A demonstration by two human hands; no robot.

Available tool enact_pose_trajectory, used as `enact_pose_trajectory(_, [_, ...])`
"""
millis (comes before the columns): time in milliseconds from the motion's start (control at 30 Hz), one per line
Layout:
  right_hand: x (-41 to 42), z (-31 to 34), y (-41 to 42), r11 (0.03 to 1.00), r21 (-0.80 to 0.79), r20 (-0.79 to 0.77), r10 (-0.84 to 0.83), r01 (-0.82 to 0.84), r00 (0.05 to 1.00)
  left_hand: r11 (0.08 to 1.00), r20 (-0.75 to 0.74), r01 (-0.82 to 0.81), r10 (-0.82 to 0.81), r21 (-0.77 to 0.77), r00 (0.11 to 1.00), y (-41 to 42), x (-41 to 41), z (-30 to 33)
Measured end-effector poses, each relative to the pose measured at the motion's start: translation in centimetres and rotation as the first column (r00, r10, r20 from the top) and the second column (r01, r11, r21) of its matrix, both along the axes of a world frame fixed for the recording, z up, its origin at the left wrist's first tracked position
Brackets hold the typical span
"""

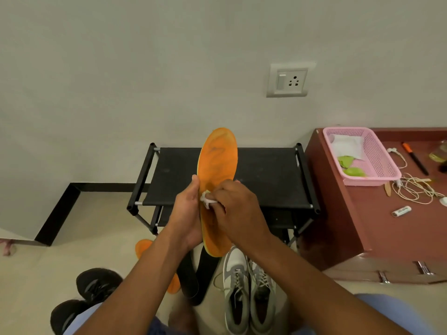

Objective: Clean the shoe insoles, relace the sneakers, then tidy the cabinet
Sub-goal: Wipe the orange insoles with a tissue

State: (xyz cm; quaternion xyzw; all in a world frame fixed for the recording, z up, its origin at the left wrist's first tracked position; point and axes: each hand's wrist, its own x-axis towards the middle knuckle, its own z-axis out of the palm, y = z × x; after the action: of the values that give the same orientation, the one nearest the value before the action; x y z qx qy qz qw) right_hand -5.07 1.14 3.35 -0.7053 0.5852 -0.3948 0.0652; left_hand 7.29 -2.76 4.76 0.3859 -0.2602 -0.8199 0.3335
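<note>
a: where's the insole rn?

b: orange insole [216, 165] is mid-frame, held upright in front of the black shoe rack [266, 175], toe end up. left hand [187, 213] is wrapped round its left edge near the heel half. right hand [235, 209] is pinched on a small white wipe [207, 198], pressed to the insole face.

a: how'll it handle?

b: prob light, thin foam, bendy. i'd grip it mid-length w/ palm behind as backing, else it flexes away under the wipe. no hard scrubbing.

a: what's left?

b: second orange insole [142, 247] and two black insoles [191, 279] on the floor, lower centre. grey-white sneakers [249, 293] beside them w/ loose laces. black shoes [96, 284] lower left.
</note>
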Motion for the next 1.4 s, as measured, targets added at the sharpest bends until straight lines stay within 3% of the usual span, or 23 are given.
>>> enact_pose_trajectory(267, [-4.4, 0.3, -3.4, 0.958, -0.045, 0.111, -0.277, 0.283, 0.954, 0.986, 0.098, 0.164, -0.161, -0.023, 0.982, 0.8, -1.5, 0.0])
enact_pose_trajectory(400, [-6.4, -0.1, -3.9, 0.941, -0.052, 0.174, -0.321, 0.334, 0.931, 0.974, 0.132, 0.226, -0.221, -0.023, 0.966, 0.9, -1.9, -0.7])
enact_pose_trajectory(767, [-0.9, -1.2, -0.9, 0.997, 0.043, -0.023, 0.066, -0.065, 0.998, 1.0, 0.11, 0.02, -0.019, -0.005, 0.994, -1.0, 0.0, -0.5])
enact_pose_trajectory(967, [-0.5, -1.2, -0.7, 0.985, 0.097, 0.03, 0.14, -0.143, 0.99, 0.999, 0.02, 0.016, -0.016, 0.031, 1.0, -1.5, 0.6, -0.8])
enact_pose_trajectory(1200, [-2.4, -0.5, -1.9, 0.995, 0.027, 0.071, -0.1, 0.098, 0.992, 0.997, 0.133, 0.058, -0.052, -0.042, 0.99, -0.5, -1.1, -0.3])
enact_pose_trajectory(1400, [-5.8, 0.0, -3.3, 0.93, -0.039, 0.146, -0.358, 0.367, 0.922, 0.98, 0.137, 0.197, -0.192, -0.02, 0.972, 0.1, -2.0, -0.2])
